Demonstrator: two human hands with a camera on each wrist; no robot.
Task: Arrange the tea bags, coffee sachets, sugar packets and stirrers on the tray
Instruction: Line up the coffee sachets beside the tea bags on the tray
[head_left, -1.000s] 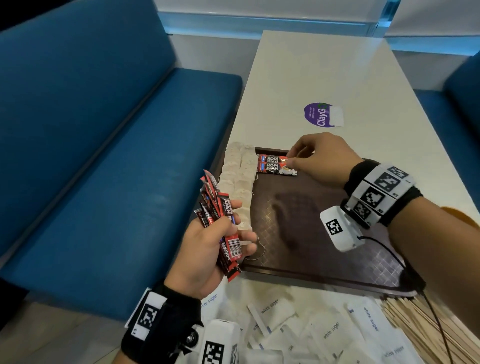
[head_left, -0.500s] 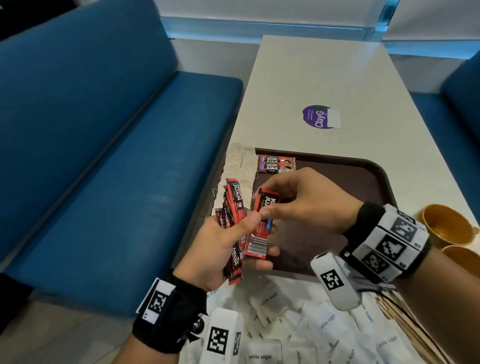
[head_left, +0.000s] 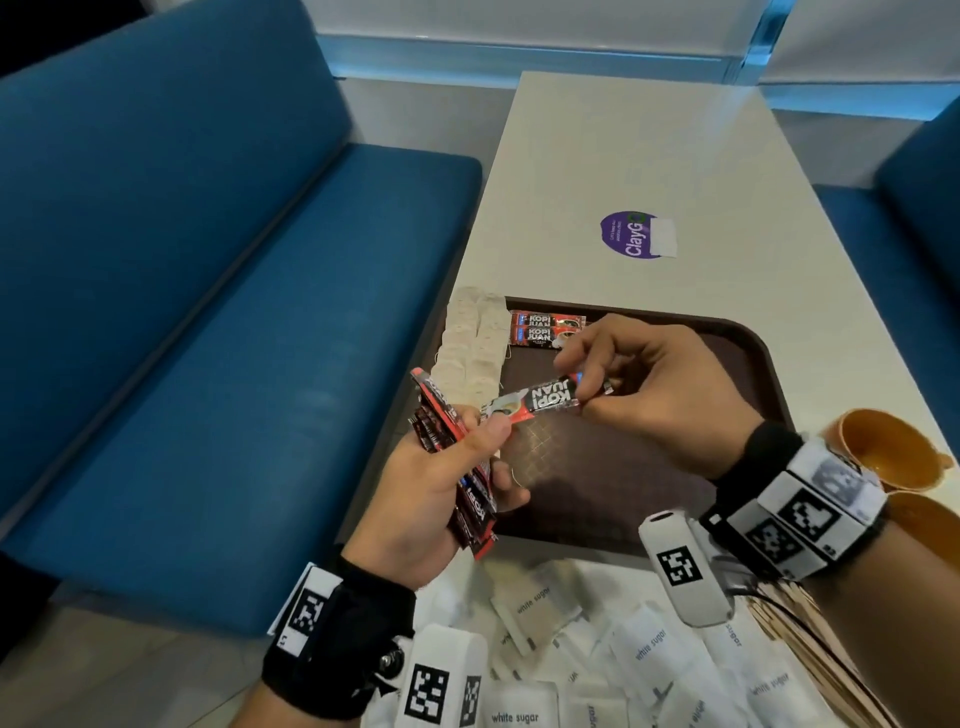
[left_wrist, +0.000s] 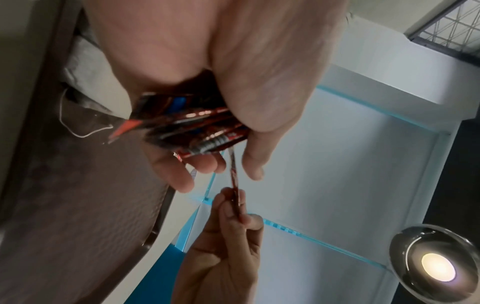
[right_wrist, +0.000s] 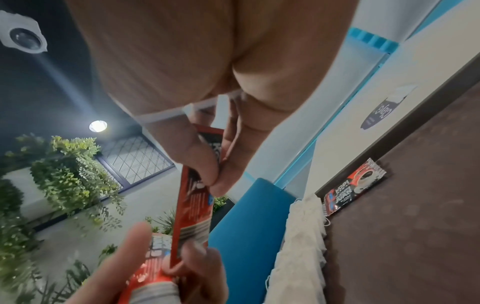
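My left hand (head_left: 441, 483) grips a fanned bundle of red coffee sachets (head_left: 457, 467) over the near left corner of the brown tray (head_left: 748, 343). My right hand (head_left: 649, 384) pinches one red coffee sachet (head_left: 540, 401) by its right end, held level above the tray, its left end by my left thumb. Two coffee sachets (head_left: 545, 328) lie at the tray's far left. A column of pale tea bags (head_left: 475, 343) lines the tray's left edge. In the right wrist view the pinched sachet (right_wrist: 193, 205) hangs between thumb and fingers.
White sugar packets (head_left: 597, 654) are scattered on the table in front of the tray. Wooden stirrers (head_left: 810, 649) lie at the near right. Two orange cups (head_left: 883, 452) stand right of the tray. A purple sticker (head_left: 631, 235) marks the table beyond. Blue benches flank the table.
My right hand left the two laid sachets, came back to the bundle, and pulled one sachet out, turning it level above the tray.
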